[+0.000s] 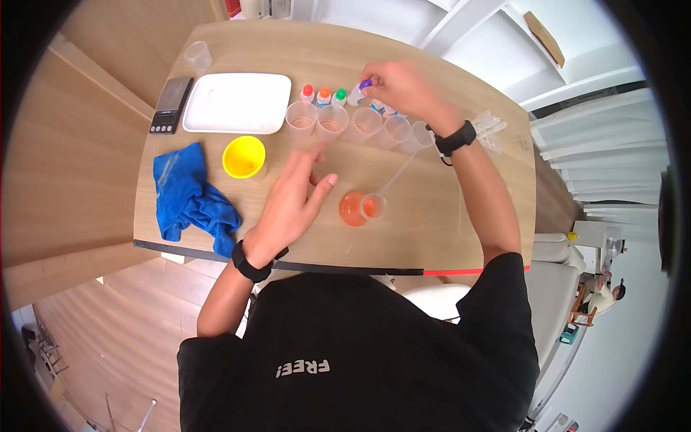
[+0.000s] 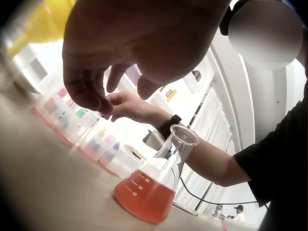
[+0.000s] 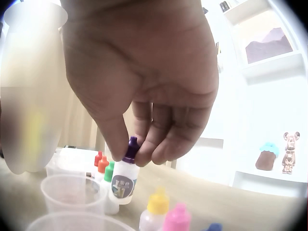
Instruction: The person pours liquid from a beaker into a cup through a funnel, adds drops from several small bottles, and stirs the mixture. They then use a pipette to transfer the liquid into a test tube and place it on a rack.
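My right hand (image 1: 407,90) pinches a small dropper bottle (image 3: 124,180) by its purple cap, between thumb and fingertips. The bottle is clear with a round label and hangs beside the red-, orange- and green-capped bottles (image 3: 109,171). Yellow- and pink-capped bottles (image 3: 158,207) are on its other side. A row of clear plastic cups (image 1: 366,126) stands in front of the bottles. My left hand (image 1: 288,198) holds nothing, its fingers loosely bent near the left end of the cups. Right of it is an Erlenmeyer flask (image 2: 147,195) with orange-red liquid.
On the left are a white tray (image 1: 237,104), a black digital scale (image 1: 171,106), a yellow cup (image 1: 244,158) and a crumpled blue cloth (image 1: 188,191). A clear cup (image 1: 198,56) stands at the far left corner. Clear plastic pipettes (image 1: 491,129) lie at the right, beyond my wrist.
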`<state>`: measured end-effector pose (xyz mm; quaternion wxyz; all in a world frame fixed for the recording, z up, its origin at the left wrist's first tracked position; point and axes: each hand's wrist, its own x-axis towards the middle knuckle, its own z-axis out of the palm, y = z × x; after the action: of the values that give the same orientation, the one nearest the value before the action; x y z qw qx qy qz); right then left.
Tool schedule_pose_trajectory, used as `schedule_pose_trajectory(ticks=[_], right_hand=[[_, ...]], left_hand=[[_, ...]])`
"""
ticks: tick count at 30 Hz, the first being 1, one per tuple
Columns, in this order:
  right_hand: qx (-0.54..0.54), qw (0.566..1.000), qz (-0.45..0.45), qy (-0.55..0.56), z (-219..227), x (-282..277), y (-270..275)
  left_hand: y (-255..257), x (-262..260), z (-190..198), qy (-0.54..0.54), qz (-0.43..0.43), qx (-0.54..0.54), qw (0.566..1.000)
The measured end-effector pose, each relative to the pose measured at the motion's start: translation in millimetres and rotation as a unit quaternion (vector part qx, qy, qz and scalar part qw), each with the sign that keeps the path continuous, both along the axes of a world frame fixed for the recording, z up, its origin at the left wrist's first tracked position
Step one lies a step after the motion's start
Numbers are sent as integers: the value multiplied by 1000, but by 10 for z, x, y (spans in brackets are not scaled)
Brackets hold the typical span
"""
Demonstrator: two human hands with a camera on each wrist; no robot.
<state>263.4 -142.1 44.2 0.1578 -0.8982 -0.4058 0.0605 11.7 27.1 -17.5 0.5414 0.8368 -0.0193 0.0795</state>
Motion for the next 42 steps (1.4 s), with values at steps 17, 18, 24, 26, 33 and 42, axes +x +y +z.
schedule_pose_trajectory(ticks=[17, 18, 24, 26, 33, 42], right_hand=[[-6, 998, 23, -54, -122, 201, -308], [-4, 998, 21, -55, -139, 197, -324], [-52, 998, 31, -12, -365, 254, -373], [29, 999, 29, 11, -336, 286, -405], [175, 981, -15, 76, 650, -335, -625], [214, 964, -12, 157, 434, -630, -666]], left_hand=[[23, 29, 58, 21, -8, 19, 1000], [12, 46, 52, 21, -9, 22, 1000], [-32, 66, 65, 19, -7, 30, 999], [-35, 86, 83, 10, 0, 33, 999], [-156, 397, 449, -33, 24, 81, 996], [-447, 839, 614, -55, 4, 135, 989]])
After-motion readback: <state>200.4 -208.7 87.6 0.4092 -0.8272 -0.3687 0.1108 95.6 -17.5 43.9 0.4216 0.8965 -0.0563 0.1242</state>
